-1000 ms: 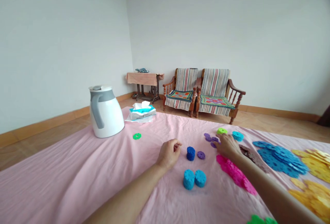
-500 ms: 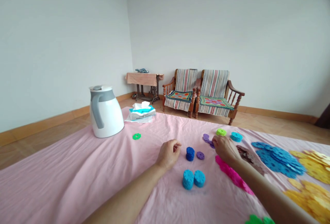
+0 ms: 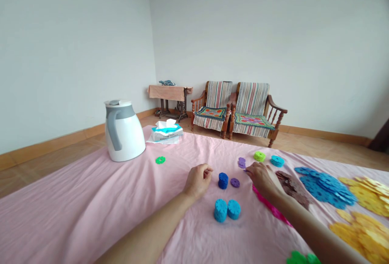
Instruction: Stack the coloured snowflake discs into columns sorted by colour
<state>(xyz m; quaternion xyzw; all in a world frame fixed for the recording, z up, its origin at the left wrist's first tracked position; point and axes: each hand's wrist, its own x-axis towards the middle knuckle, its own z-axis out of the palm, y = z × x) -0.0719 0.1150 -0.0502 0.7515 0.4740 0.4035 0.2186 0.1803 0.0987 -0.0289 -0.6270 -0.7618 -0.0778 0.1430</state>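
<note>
Just right of the dark-blue disc stack [image 3: 223, 180], a single purple disc [image 3: 235, 182] is laid flat. Farther out, more purple discs [image 3: 242, 160] are met by the right hand [image 3: 263, 178]; picking up is judged the step, but any pinch cannot be confirmed. Left of the stack, the left hand [image 3: 198, 181] is held curled closed. A precise fingertip pinch seems called for.

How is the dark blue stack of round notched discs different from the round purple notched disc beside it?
The dark blue stack of round notched discs stands tall; the round purple notched disc lies low and flat. The stack is dark blue, the disc purple. Both have notched edges and sit on pink cloth.
</note>
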